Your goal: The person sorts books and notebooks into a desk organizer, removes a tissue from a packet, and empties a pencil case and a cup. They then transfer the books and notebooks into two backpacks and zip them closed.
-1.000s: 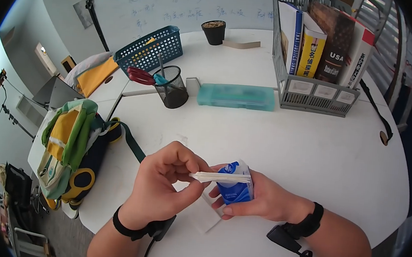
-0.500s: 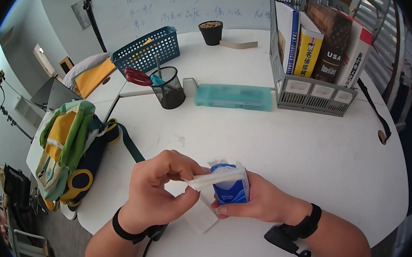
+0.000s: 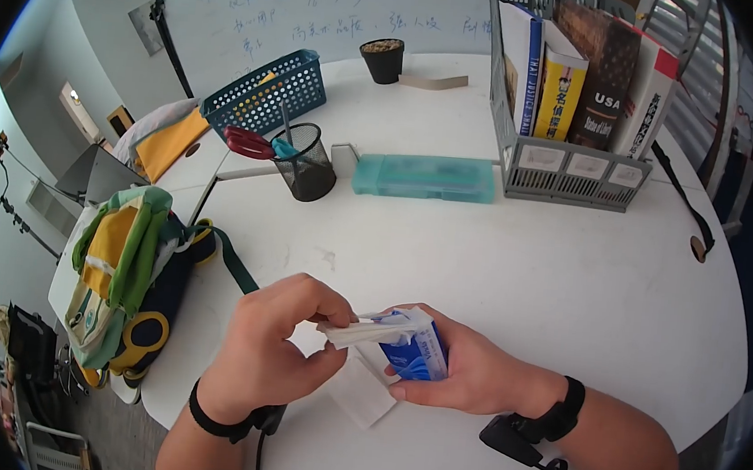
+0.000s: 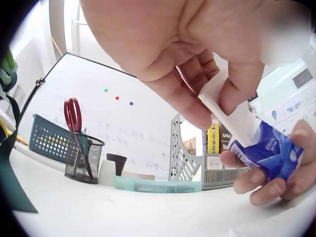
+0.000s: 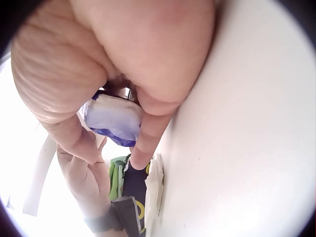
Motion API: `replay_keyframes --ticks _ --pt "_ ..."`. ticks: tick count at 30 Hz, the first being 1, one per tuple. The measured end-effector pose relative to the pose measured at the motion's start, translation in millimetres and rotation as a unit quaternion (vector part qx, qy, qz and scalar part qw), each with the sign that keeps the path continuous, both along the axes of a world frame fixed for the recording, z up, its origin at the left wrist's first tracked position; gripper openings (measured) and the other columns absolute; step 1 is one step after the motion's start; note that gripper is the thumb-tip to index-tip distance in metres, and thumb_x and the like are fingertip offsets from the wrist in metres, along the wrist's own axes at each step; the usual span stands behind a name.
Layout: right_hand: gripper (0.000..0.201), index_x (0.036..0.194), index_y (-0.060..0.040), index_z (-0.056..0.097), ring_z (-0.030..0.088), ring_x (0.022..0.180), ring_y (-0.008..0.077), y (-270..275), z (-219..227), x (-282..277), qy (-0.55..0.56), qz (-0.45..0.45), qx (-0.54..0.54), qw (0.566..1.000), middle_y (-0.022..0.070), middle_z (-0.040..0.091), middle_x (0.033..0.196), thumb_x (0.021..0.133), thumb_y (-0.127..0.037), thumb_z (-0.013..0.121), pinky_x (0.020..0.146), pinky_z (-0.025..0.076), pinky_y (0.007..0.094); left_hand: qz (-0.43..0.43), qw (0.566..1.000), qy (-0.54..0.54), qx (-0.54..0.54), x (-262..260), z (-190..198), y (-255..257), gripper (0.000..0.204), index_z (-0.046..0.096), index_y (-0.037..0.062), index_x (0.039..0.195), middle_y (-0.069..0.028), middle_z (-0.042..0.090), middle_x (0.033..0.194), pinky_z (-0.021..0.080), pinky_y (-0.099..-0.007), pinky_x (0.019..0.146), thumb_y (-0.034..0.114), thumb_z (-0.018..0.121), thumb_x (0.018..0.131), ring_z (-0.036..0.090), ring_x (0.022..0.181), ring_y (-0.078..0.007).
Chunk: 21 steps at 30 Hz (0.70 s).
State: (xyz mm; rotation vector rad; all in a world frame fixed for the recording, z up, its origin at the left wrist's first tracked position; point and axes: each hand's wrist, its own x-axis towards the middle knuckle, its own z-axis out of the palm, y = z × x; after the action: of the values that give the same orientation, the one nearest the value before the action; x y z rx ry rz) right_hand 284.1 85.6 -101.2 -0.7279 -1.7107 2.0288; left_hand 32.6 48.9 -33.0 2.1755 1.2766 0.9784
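Note:
The right hand point(image 3: 481, 369) grips a blue and white tissue packet point(image 3: 415, 355), thumb on the near side. Folded white tissue point(image 3: 368, 331) stands partly out of the packet's opening, and the left hand point(image 3: 273, 342) pinches its free end between thumb and fingers. In the left wrist view the tissue point(image 4: 237, 116) runs from the left fingers into the blue packet point(image 4: 274, 150). Below the hands a flat white tissue point(image 3: 363, 390) lies on the table. The right wrist view shows the packet's whitish end point(image 5: 112, 118) between the right hand's fingers.
A green and yellow backpack point(image 3: 127, 276) is at the left, its strap reaching toward the left hand. Farther back are a mesh pen cup point(image 3: 306, 171), a teal case point(image 3: 424, 177), a blue basket point(image 3: 268, 96), a plant pot point(image 3: 382, 61) and a grey book rack point(image 3: 570, 173).
The left hand has moved left with the tissue end, and more of the tissue shows outside the packet. The packet has tilted and shifted slightly left in the right hand.

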Motion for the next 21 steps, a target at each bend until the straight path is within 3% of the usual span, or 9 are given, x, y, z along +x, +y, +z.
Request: replay_keyframes --ticks 2,6,8,11,21 --pt "0.077 0.157 -0.0043 0.042 0.063 0.111 0.0111 -0.3 -1.0 -0.4 -0.005 -0.002 0.014 1.000 0.0032 0.063 0.124 0.093 -0.011 0.084 0.102 0.053 0.0309 0.027 0.997 0.033 0.066 -2.3 1.2 0.6 0.027 0.070 0.0030 0.093 -0.0078 0.074 0.091 0.059 -0.0290 0.073 -0.009 0.078 0.070 0.072 0.078 -0.0204" --pt "0.076 0.157 -0.0073 0.042 0.062 0.110 0.0105 -1.9 0.6 -1.1 0.000 -0.002 0.008 1.000 0.0027 0.064 0.120 0.094 -0.013 0.084 0.101 0.053 0.0299 0.040 0.998 0.035 0.025 2.3 5.3 -3.5 0.028 0.072 0.0046 0.093 -0.0074 0.076 0.094 0.059 -0.0303 0.071 -0.010 0.076 0.070 0.071 0.081 -0.0215" --pt "0.076 0.157 -0.0086 0.042 0.063 0.109 0.0104 -2.1 4.7 -1.2 0.010 0.004 -0.016 1.000 0.0023 0.065 0.118 0.094 -0.014 0.084 0.100 0.053 0.0295 -0.048 0.998 0.015 0.034 2.4 7.0 -0.1 0.029 0.073 0.0061 0.093 -0.0047 0.076 0.093 0.057 -0.0316 0.071 -0.012 0.074 0.070 0.071 0.086 -0.0206" --pt "0.072 0.156 -0.0103 0.045 0.063 0.107 0.0101 -2.5 10.7 -0.5 0.001 0.013 -0.010 1.000 0.0010 0.065 0.114 0.095 -0.016 0.083 0.098 0.053 0.0293 -0.091 0.994 0.039 0.055 -4.9 7.0 3.3 0.032 0.075 0.0074 0.095 -0.0028 0.076 0.093 0.056 -0.0327 0.072 -0.014 0.073 0.071 0.069 0.087 -0.0202" --pt "0.070 0.158 -0.0119 0.045 0.061 0.101 0.0139 -2.9 6.1 -0.2 0.013 0.038 -0.001 0.999 0.0018 0.064 0.107 0.098 -0.025 0.079 0.095 0.052 0.0313 -0.068 0.995 0.057 0.055 -5.0 17.6 -0.9 0.041 0.083 0.0076 0.094 -0.0055 0.076 0.092 0.052 -0.0334 0.072 -0.016 0.068 0.064 0.068 0.083 -0.0224"
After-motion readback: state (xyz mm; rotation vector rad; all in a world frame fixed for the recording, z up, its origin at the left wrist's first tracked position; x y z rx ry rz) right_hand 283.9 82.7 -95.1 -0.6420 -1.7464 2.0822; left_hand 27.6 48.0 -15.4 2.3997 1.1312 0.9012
